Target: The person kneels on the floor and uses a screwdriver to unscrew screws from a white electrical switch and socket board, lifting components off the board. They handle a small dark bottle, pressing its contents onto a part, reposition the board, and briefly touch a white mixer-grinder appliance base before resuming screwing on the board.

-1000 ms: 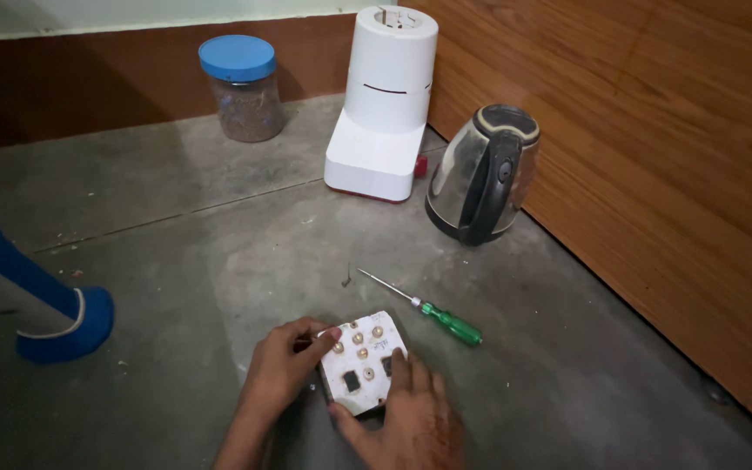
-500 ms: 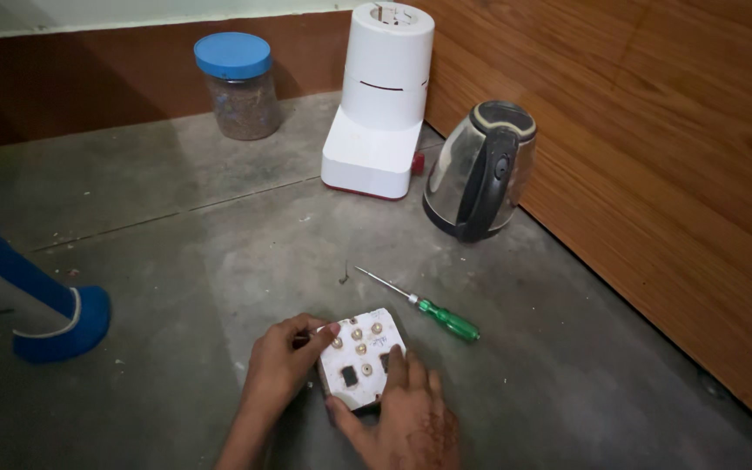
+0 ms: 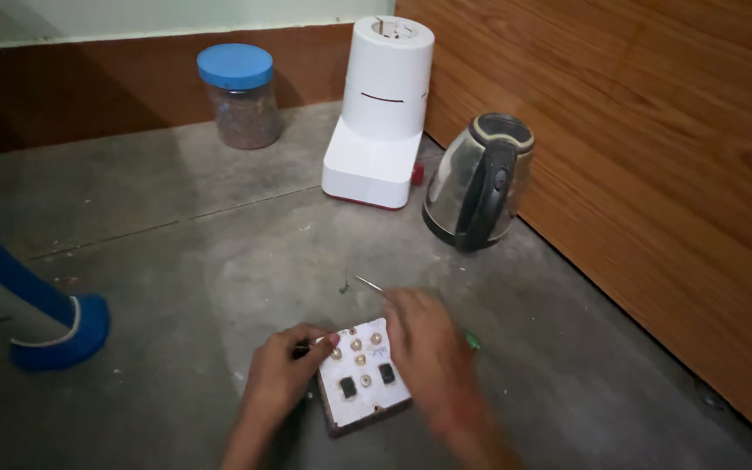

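Note:
A white switch board (image 3: 360, 380) with two black switches and several brass sockets lies on the grey concrete floor (image 3: 202, 252). My left hand (image 3: 285, 374) grips its left edge, fingers curled around it. My right hand (image 3: 428, 344) is blurred above the board's right side and covers most of a screwdriver (image 3: 473, 341). Only the screwdriver's metal tip and a bit of its green handle show. Whether the right hand holds the screwdriver cannot be told.
A white mixer base (image 3: 380, 104) and a steel kettle with a black handle (image 3: 480, 183) stand by the wooden wall (image 3: 654, 148) at the right. A blue-lidded jar (image 3: 241, 96) stands at the back. A blue and white object (image 3: 28, 313) lies at the left.
My right hand has lifted off the board's lower edge and moved up and right over the screwdriver. The left hand stays on the board.

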A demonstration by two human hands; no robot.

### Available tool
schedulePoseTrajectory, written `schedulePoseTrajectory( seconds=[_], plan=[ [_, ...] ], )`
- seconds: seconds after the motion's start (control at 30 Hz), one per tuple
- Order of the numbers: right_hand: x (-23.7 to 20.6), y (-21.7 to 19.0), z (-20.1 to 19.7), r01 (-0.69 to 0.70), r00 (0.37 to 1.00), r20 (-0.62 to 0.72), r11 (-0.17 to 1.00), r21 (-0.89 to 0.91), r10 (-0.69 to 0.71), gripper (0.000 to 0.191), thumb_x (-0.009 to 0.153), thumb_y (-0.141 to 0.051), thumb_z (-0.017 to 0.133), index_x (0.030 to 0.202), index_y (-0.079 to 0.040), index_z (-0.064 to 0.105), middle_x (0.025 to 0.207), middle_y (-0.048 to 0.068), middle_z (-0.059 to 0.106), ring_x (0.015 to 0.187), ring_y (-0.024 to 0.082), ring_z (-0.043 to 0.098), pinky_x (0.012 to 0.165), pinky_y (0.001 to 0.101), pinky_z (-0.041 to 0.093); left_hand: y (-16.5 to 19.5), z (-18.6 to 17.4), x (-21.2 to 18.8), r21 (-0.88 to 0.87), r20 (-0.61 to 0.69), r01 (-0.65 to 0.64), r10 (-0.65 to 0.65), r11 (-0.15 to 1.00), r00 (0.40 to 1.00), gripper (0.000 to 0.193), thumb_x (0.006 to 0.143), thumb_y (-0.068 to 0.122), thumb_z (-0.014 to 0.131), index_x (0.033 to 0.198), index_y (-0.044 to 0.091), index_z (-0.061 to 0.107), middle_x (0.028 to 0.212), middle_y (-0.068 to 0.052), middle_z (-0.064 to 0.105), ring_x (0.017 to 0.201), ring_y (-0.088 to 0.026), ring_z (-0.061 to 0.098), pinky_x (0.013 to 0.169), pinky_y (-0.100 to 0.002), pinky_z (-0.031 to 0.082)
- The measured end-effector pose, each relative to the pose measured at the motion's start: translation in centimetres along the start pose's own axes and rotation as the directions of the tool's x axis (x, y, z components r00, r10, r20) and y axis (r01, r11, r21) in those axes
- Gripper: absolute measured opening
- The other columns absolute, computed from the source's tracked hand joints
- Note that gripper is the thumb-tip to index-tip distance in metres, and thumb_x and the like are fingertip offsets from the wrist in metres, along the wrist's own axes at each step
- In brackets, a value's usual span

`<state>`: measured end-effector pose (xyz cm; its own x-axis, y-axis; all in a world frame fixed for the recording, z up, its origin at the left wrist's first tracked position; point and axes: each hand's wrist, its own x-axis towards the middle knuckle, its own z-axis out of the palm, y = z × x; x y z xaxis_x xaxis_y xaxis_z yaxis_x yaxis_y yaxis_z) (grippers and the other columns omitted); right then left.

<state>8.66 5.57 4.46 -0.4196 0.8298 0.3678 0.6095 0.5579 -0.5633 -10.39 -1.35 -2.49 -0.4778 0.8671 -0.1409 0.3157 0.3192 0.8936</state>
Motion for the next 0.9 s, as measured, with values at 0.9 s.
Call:
schedulePoseTrajectory(
  seconds=[0.9],
  plan=[
    [7.0,6.3,3.6,-0.335,0.791,0.603,0.753,0.566,-0.101,0.023,0.081,0.0,0.072,0.103,-0.003,0.068,0.097,0.004,0.075,0.094,0.01,0.072,0.085,0.0256,0.058,0.9,0.6,0.1,-0.107,-0.032,-0.195,0.192,0.975,0.981,0.034,0.085,0.035,0.076,0.106,0.008,0.079,0.099,-0.009,0.081,0.09,-0.019,0.076,0.083,-0.032,0.056]
  ],
)
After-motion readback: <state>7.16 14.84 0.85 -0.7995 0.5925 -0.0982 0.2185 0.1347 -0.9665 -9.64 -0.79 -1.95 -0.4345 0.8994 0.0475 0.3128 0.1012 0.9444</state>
